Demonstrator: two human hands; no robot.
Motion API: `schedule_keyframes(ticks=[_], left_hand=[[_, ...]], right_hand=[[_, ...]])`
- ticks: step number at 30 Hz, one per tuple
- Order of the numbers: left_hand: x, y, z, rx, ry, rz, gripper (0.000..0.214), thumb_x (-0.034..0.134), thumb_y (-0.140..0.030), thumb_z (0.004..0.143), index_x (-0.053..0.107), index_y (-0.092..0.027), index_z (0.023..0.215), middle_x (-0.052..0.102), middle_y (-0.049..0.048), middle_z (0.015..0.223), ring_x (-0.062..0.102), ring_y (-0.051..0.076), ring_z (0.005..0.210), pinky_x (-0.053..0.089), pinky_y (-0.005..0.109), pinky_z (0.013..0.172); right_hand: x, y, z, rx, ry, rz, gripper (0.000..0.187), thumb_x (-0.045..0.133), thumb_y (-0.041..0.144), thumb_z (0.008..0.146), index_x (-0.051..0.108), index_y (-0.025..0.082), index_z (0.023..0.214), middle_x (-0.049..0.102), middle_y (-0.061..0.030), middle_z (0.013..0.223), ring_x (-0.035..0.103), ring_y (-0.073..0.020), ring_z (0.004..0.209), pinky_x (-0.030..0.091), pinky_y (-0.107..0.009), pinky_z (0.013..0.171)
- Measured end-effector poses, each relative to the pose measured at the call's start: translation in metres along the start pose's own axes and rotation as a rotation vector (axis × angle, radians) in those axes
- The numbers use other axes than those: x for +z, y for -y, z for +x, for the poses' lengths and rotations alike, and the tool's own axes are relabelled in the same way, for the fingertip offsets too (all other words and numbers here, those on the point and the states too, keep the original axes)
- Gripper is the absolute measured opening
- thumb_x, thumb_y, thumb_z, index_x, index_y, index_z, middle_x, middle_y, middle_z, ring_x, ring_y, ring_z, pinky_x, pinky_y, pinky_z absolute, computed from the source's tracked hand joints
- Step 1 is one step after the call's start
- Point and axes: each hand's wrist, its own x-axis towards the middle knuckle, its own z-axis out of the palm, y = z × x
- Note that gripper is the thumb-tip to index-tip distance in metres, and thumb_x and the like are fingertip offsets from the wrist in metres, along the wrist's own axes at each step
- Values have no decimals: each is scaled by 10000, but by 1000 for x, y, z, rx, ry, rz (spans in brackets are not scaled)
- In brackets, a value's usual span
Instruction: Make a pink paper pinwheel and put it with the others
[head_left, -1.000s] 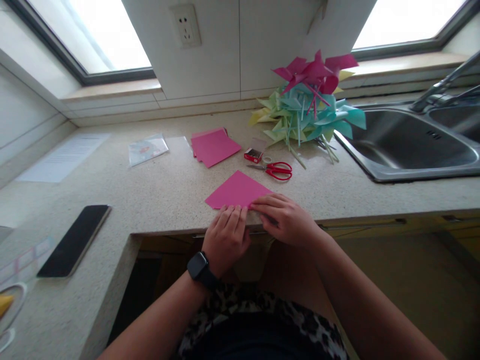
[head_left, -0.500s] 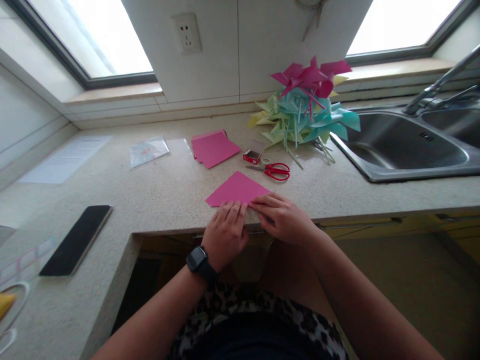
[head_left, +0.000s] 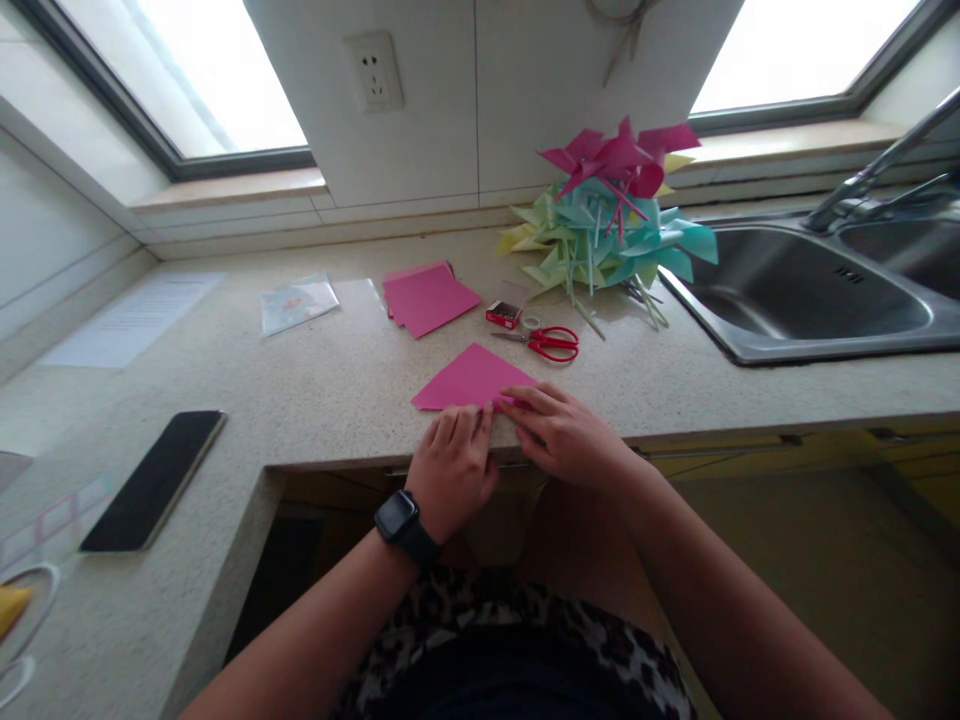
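A pink sheet of paper (head_left: 472,375), folded into a triangle, lies at the counter's front edge with its point facing away from me. My left hand (head_left: 454,450), with a black watch (head_left: 397,516) on its wrist, has its bent fingers closed on the middle of the folded edge. Beside it, my right hand (head_left: 562,430) presses its fingertips together on the right part of the same edge, covering that corner. The two hands' fingertips nearly meet. Just beyond the paper lie red-handled scissors (head_left: 551,343).
Behind the paper are a stack of pink sheets (head_left: 431,300) and a small red box (head_left: 504,313). Several paper pinwheels (head_left: 622,220) are piled near the sink (head_left: 817,290). A phone (head_left: 154,480), a plastic packet (head_left: 300,303) and a printed sheet (head_left: 131,318) lie leftward.
The fingers of my left hand have bent a little more at the folded edge, and my right fingers have shifted slightly on the paper. The other things stay put.
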Motion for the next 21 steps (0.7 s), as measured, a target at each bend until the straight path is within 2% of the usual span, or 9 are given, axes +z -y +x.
schedule_keyframes(ticks=[6,13,16,21], left_hand=[[-1,0,4,17,17,3,616,577,-245,863,462,-46,1435,591,182,1226,507,334,1141,443,486,1025],[-1,-1,8,5,22,10,657,598,-321,859,467,-5,1420,596,209,1227,513,346,1116,436,501,1011],[0,-1,9,6,23,7,672,600,-353,861,466,-2,1418,602,205,1212,519,349,1098,446,496,986],[-1,3,13,16,16,-11,654,625,-375,849,491,-44,1397,610,184,1211,528,336,1071,458,490,957]], right_hand=[[-1,2,0,31,-14,32,464,538,185,909,570,180,1371,588,-143,1351,548,-298,1215,491,-519,1059],[3,-4,-3,93,-131,115,471,585,205,873,572,180,1343,594,-147,1303,543,-310,1215,497,-520,1040],[3,-3,-3,88,-118,114,434,582,208,882,588,170,1314,605,-141,1280,546,-300,1195,487,-500,1045],[0,5,0,71,-27,12,399,589,223,887,609,193,1284,636,-126,1227,555,-309,1149,461,-511,1020]])
